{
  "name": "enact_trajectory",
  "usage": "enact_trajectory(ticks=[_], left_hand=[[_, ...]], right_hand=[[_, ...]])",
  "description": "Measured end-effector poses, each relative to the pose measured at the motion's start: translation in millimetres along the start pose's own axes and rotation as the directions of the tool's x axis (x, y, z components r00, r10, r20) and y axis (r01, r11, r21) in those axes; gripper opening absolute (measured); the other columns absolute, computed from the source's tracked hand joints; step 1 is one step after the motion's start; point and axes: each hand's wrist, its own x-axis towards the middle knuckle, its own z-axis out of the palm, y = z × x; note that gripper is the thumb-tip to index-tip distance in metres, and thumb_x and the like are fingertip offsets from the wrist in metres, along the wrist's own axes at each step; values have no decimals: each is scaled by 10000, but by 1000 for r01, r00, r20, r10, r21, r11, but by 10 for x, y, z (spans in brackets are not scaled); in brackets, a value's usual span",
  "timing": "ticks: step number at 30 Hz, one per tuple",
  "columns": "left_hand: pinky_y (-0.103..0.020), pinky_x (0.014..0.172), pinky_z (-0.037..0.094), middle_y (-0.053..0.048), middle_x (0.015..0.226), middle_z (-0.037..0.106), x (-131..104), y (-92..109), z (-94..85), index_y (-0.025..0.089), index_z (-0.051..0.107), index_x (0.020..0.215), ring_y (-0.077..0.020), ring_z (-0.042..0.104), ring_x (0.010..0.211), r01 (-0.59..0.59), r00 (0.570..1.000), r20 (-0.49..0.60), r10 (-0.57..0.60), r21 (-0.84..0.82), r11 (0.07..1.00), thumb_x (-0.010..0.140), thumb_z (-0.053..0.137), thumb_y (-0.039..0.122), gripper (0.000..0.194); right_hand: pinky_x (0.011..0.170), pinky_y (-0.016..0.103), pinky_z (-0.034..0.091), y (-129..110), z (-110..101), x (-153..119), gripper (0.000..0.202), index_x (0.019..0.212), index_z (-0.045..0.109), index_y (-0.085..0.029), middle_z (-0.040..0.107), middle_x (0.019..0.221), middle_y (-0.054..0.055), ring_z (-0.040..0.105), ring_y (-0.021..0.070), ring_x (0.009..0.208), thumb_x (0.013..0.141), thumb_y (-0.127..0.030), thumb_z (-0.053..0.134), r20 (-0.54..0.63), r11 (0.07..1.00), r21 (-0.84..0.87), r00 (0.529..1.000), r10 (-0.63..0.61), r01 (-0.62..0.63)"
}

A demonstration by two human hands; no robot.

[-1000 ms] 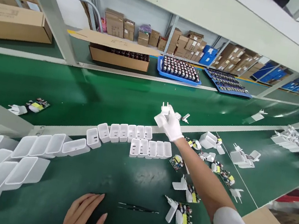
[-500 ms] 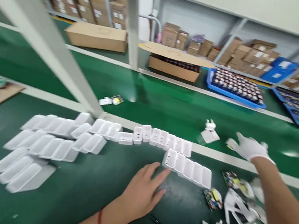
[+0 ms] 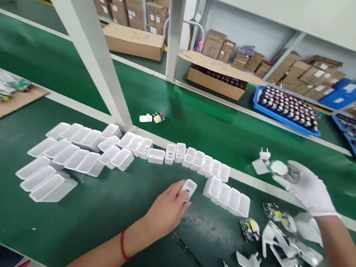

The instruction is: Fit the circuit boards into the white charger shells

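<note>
My bare left hand (image 3: pixel 167 209), a red cord on its wrist, is closed on a small white plastic charger housing (image 3: pixel 189 187), held tilted above the table. In a white glove, my right hand (image 3: pixel 308 187) reaches over the green belt. Its thumb and fingers close around the edge of a circuit board with a round white pad (image 3: pixel 279 168); the fingers partly hide the board. Beside it lies a white plug piece (image 3: pixel 260 166) with two pins. A short row of open white housings (image 3: pixel 227 197) stands between my hands, and a longer row (image 3: pixel 191 157) behind it.
More white housings (image 3: pixel 68 156) stand in rows at the left. Black tweezers (image 3: pixel 190 253) lie near my left hand. Loose boards and plug pieces (image 3: pixel 279 260) are heaped at the right. A slanting post (image 3: pixel 100 66) rises at the left; a blue tray (image 3: pixel 287 111) stands beyond the belt.
My left hand has taken the leftmost housing from the short front row and drawn it back. The right hand has closed on the circuit board, and the plug piece has shifted slightly right.
</note>
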Motion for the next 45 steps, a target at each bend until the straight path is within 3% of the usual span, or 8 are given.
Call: enact_trajectory(ticks=[4, 7, 12, 15, 18, 25, 32, 45], left_hand=[[-332, 652, 608, -126, 1221, 621, -502, -243, -168, 198, 551, 865, -254, 710, 931, 109, 976, -187, -111, -20, 994, 948, 526, 256, 104], [-292, 537, 567, -112, 1161, 620, -894, -348, -285, 204, 526, 898, -196, 698, 747, 249, 930, -263, -256, -61, 967, 923, 586, 333, 144], [-266, 493, 564, -169, 1371, 486, -1260, -458, -442, 247, 337, 1414, -238, 677, 924, 374, 911, -49, -409, -317, 871, 880, 639, 414, 636], [-305, 687, 614, -152, 1449, 448, -1275, -570, -475, 286, 203, 1511, -286, 586, 1185, 349, 931, 62, -360, -440, 827, 913, 584, 308, 710], [-409, 953, 555, -125, 1380, 534, -1238, -679, -462, 261, 361, 1435, -290, 511, 1296, 293, 951, 57, -305, -491, 821, 899, 588, 227, 583], [-401, 979, 543, -86, 1378, 569, -1319, -754, -417, 282, 385, 1407, -266, 563, 1260, 281, 946, 22, -323, -554, 784, 915, 597, 261, 537], [-416, 1051, 485, -113, 1356, 571, -1302, -768, -347, 234, 374, 1413, -265, 513, 1294, 190, 964, -45, -261, -571, 799, 934, 582, 258, 523], [-431, 1063, 478, -89, 1388, 551, -1311, -812, -349, 279, 345, 1439, -265, 490, 1313, 222, 967, 27, -254, -585, 780, 944, 567, 262, 543]], right_hand=[[818, 403, 573, -743, 72, -601, 521, 1145, 666, -235, 721, 1067, 114, 704, 268, 920, 706, -482, 797, 270, 968, 236, 951, -151, 86], [892, 412, 568, -1306, 251, -1043, 493, 1227, 631, -276, 674, 1190, 89, 672, 274, 1034, 767, -375, 776, 378, 858, 441, 812, -444, 263], [973, 440, 522, -1934, 770, -1526, 547, 1285, 567, -269, 629, 1239, 103, 628, 283, 1129, 789, -403, 755, 361, 744, 528, 685, -633, 410], [896, 415, 544, -2145, 1029, -1613, 554, 1270, 544, -259, 629, 1185, 99, 652, 259, 1049, 797, -471, 742, 362, 711, 580, 655, -663, 398], [864, 421, 524, -2328, 1115, -1604, 526, 1279, 513, -263, 608, 1145, 93, 626, 245, 1030, 825, -427, 723, 333, 669, 545, 602, -726, 506], [787, 404, 396, -2867, 1035, -1548, 296, 1065, 589, -187, 644, 933, 67, 582, 228, 835, 820, -338, 661, 415, 550, 284, 416, -809, 786], [713, 358, 311, -3140, 1043, -1481, 209, 817, 568, -213, 582, 739, -23, 534, 178, 699, 785, -368, 704, 681, 583, 123, 359, -638, 804], [727, 371, 303, -3156, 1150, -1484, 231, 849, 587, -194, 581, 759, 2, 527, 188, 707, 814, -405, 675, 727, 538, 102, 306, -615, 837]])
